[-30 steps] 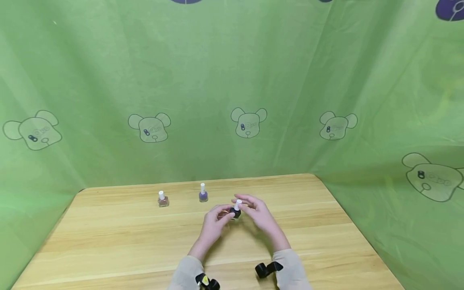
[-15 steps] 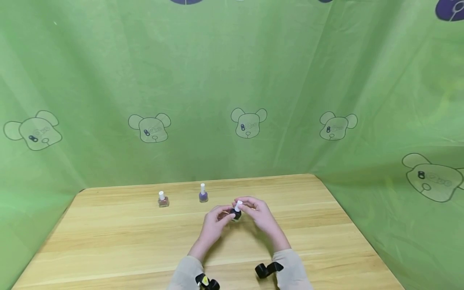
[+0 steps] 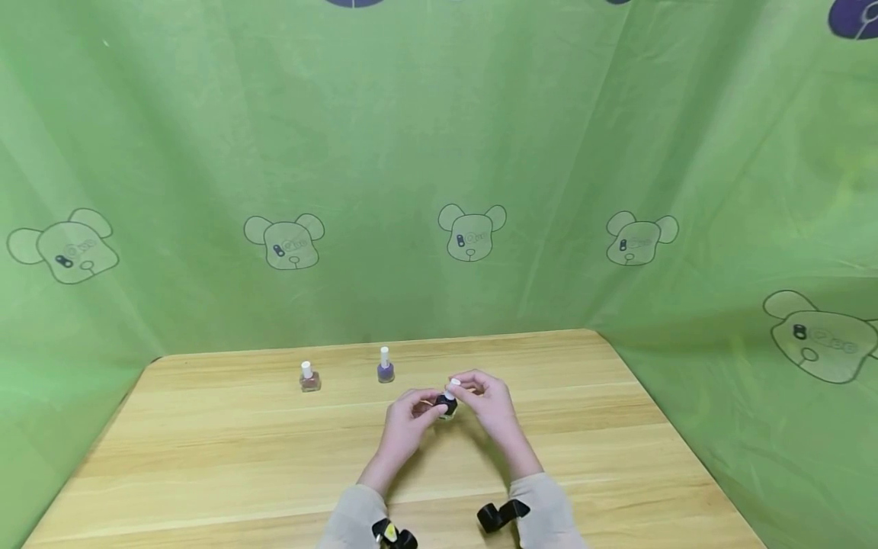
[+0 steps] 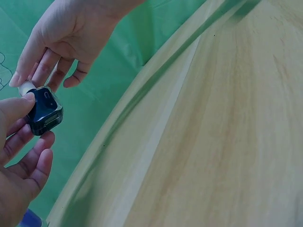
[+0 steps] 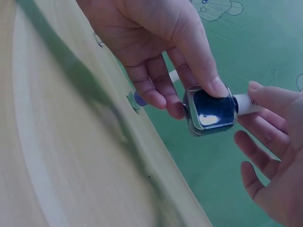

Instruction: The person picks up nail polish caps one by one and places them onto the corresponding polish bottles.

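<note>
A nail polish bottle (image 5: 213,112) with dark contents and a white cap (image 5: 246,104) is held between both hands over the table. My left hand (image 3: 405,423) pinches the glass body between thumb and fingers. With thumb and fingertips, my right hand (image 3: 490,404) grips the white cap. In the left wrist view the dark bottle (image 4: 45,111) leans, its cap partly hidden by fingers. Beyond the hands, a purple nail polish bottle (image 3: 386,371) stands upright. Further left is a brownish-pink nail polish bottle (image 3: 310,380), also with a white cap.
The wooden table (image 3: 240,457) ends at a back edge close behind the two standing bottles. A green curtain (image 3: 384,152) with bear drawings hangs around its back and sides. Black cameras are strapped to both sleeves (image 3: 549,511).
My right hand has shifted very slightly, and the cap leans a little more to the right. The left hand keeps its hold on the nail polish bottle. The standing bottles have not moved.
</note>
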Tool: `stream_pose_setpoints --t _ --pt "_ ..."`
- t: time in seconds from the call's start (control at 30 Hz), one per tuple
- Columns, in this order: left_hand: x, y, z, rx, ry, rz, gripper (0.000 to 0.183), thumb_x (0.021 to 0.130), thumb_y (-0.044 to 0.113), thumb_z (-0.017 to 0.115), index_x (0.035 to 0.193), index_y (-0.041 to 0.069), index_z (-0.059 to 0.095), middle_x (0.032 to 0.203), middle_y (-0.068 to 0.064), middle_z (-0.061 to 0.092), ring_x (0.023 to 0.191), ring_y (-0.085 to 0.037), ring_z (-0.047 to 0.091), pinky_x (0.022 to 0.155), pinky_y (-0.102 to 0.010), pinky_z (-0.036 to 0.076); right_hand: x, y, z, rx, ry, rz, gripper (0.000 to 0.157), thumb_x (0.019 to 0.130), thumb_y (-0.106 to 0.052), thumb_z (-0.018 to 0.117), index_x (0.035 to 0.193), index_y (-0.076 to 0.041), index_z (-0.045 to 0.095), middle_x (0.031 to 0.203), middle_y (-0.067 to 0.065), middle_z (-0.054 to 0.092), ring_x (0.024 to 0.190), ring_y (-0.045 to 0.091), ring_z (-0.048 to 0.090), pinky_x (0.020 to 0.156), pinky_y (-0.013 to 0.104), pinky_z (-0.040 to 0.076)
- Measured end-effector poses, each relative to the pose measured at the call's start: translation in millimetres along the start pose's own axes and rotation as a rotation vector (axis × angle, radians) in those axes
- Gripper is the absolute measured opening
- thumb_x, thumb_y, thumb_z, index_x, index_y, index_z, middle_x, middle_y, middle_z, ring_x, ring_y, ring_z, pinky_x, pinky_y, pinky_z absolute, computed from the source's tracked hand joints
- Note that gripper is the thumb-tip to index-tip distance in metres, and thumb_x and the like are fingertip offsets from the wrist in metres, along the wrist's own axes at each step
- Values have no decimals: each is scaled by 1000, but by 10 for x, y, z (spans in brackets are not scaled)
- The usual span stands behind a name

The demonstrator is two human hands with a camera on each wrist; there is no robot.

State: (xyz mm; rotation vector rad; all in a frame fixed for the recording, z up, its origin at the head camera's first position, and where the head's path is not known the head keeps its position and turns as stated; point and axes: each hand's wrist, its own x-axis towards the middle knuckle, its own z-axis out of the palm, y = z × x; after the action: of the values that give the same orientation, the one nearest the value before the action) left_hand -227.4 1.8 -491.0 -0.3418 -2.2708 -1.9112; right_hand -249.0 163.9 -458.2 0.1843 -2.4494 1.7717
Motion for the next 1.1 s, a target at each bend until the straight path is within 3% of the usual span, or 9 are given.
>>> stream_pose_setpoints --t 0.13,0.2,0.43,0.6,0.73,0.9,1.0,1.1 --pt "62 -229 43 4 16 15 30 85 20 75 107 2 71 101 -15 69 81 -9 65 75 -16 56 28 62 55 9 65 7 19 82 -14 78 93 -1 70 88 13 71 74 10 59 69 19 47" --pt "59 -222 50 9 23 23 29 84 21 75 106 2 71 100 -15 69 79 -8 65 74 -17 56 57 155 85 21 95 -4 19 79 -17 80 89 -4 69 84 11 70 72 10 57 66 19 46" --pt "51 -222 75 15 46 30 29 82 19 77 103 1 71 96 -15 70 77 -11 65 72 -16 55 29 156 142 -4 186 -36 25 74 -20 84 81 -6 65 74 5 65 68 12 54 58 19 40" --pt "51 -224 85 17 48 30 28 82 19 77 103 2 72 96 -14 70 78 -11 64 72 -16 55 47 178 145 -3 190 -31 24 75 -19 84 81 -6 64 74 0 63 71 9 54 61 19 41" --pt "55 -209 84 22 48 42 27 84 20 75 105 2 71 98 -13 69 80 -9 64 74 -17 56 88 211 104 -4 106 -57 20 81 -19 78 94 -7 67 87 4 67 81 5 55 70 20 43" --pt "56 -205 70 46 56 57 29 85 21 74 108 3 71 101 -12 70 80 -10 64 73 -18 56 114 232 -2 37 -114 -120 30 92 -19 66 120 -6 65 115 14 70 100 6 61 84 22 48" --pt "59 -212 61 56 56 47 30 85 21 74 110 4 70 103 -11 70 81 -11 64 72 -18 55 112 239 -77 49 -227 -140 34 96 -20 60 127 -6 61 123 15 68 109 11 64 98 28 49" --pt "62 -214 58 53 46 40 30 85 20 73 110 4 70 103 -11 70 82 -11 64 73 -17 55 107 239 -140 45 -281 -141 35 97 -23 58 128 -6 60 125 13 67 114 16 65 106 36 47"
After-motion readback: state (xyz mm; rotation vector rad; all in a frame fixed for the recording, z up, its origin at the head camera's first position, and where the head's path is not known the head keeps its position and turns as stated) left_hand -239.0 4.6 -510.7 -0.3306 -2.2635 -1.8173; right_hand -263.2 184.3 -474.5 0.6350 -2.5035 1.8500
